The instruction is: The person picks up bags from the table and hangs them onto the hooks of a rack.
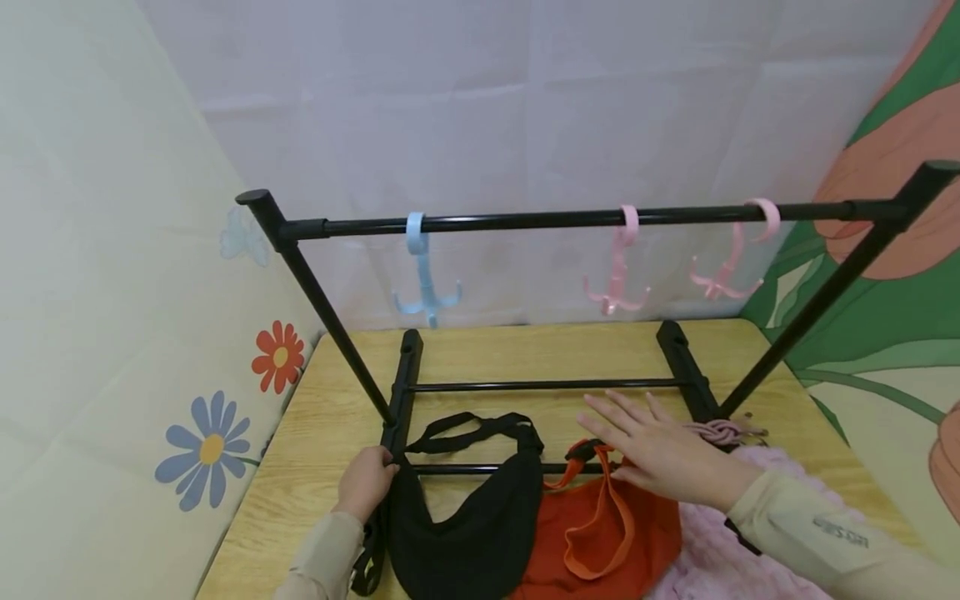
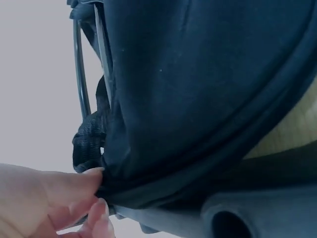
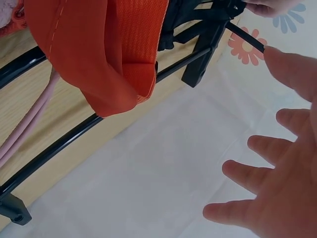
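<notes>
A wooden tabletop is seen to be bounded by left, far and right edges, with wood exposed along the left edge and between the feet near the far edge. One black rack is stood on it, made up of two slanted uprights, one top bar, two low crossbars and two feet; both feet are ended close to the far edge. Open room for movement is found under the top bar, between the uprights.

Three bags are counted, laid side by side on the near side: one black crescent bag toward the left edge, one orange-red bag in the middle, and one pink textured bag toward the right edge.

Two hands are recorded. The black crescent bag is pinched at its left end by the thumb and fingers of the left hand. The right hand is held over the orange-red bag, its fingers spread apart and nothing gripped.

Three hooks are hung from the top bar: one blue hook toward the left, and two pink hooks toward the right, the wider gap being left beside the blue one.
</notes>
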Action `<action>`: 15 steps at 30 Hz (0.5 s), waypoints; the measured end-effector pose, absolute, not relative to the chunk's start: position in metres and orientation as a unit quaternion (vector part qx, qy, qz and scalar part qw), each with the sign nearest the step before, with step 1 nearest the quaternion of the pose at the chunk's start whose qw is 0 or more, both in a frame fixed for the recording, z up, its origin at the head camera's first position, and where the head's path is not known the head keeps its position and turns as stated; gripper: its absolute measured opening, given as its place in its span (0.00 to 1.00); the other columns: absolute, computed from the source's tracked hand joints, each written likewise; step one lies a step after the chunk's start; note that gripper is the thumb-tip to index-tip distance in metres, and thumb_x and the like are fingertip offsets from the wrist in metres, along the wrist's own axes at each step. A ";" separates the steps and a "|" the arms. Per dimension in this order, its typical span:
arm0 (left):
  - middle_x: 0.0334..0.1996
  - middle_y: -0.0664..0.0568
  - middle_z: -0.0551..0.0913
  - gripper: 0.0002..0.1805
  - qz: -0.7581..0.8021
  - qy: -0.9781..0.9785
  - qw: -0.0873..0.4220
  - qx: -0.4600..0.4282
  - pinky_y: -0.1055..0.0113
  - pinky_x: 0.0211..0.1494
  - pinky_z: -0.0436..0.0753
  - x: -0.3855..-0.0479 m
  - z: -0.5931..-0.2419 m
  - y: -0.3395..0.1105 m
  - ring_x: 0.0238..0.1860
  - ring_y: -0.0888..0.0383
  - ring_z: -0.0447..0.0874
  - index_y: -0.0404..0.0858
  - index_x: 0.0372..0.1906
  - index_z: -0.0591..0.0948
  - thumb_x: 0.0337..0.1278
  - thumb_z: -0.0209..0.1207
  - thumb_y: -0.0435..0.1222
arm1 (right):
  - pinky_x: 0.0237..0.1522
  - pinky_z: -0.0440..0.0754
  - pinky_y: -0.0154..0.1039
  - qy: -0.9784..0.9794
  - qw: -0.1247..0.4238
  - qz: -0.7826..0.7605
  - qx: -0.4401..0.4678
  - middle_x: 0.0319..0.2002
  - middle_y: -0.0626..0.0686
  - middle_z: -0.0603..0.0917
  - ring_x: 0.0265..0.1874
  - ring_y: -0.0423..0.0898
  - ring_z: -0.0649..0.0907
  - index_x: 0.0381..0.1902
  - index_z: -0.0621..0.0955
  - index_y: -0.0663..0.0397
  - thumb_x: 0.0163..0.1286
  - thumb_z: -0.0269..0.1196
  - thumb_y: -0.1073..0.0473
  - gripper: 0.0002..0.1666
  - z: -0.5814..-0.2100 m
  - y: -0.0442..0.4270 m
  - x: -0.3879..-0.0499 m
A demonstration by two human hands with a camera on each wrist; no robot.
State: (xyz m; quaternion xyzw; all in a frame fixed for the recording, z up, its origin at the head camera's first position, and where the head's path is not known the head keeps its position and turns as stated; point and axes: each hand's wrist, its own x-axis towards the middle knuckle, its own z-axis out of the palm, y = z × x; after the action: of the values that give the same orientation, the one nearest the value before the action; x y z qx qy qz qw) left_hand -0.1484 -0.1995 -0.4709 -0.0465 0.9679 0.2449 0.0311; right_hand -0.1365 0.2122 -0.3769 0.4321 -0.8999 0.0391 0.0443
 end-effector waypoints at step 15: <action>0.51 0.30 0.80 0.06 0.400 0.914 -0.048 -0.036 0.48 0.48 0.78 -0.143 -0.446 -0.189 0.52 0.35 0.79 0.32 0.30 0.72 0.59 0.58 0.27 | 0.51 0.65 0.75 -0.899 0.041 0.047 0.434 0.72 0.62 0.60 0.67 0.66 0.64 0.74 0.59 0.50 0.60 0.71 0.53 0.50 -0.375 0.205 -0.137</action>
State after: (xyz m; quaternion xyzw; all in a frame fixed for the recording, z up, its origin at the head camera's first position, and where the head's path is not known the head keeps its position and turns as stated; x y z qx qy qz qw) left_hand -0.1433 -0.1890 -0.4461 -0.0360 0.9144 0.4004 -0.0483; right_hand -0.1367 0.2046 -0.3750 0.4337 -0.8989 0.0465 0.0408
